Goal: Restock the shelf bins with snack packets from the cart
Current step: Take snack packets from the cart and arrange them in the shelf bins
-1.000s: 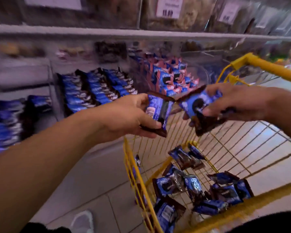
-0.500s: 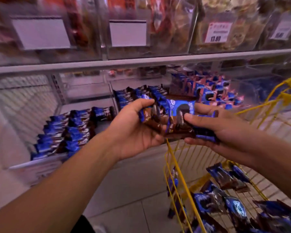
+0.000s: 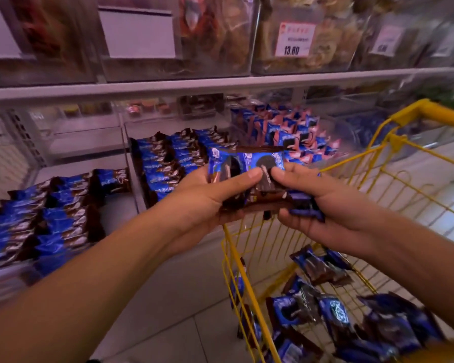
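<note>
Shop shelving fills the background of the head view, with clear shelf bins (image 3: 131, 158) on the lower level holding rows of blue snack packets, and bags with price labels above. In front, the left hand (image 3: 207, 197) and the right hand (image 3: 323, 203) both grip one small stack of packets (image 3: 247, 169), thumbs pressed on top and fingers curled below, just above the corner of the yellow cart (image 3: 388, 142). More packets (image 3: 333, 310) lie loose in the cart bottom. I think the stack is being squared before it goes to a bin. The risk is that the smooth wrappers slide over each other if one hand lets go early, so a packet could drop on the floor beside the cart.
</note>
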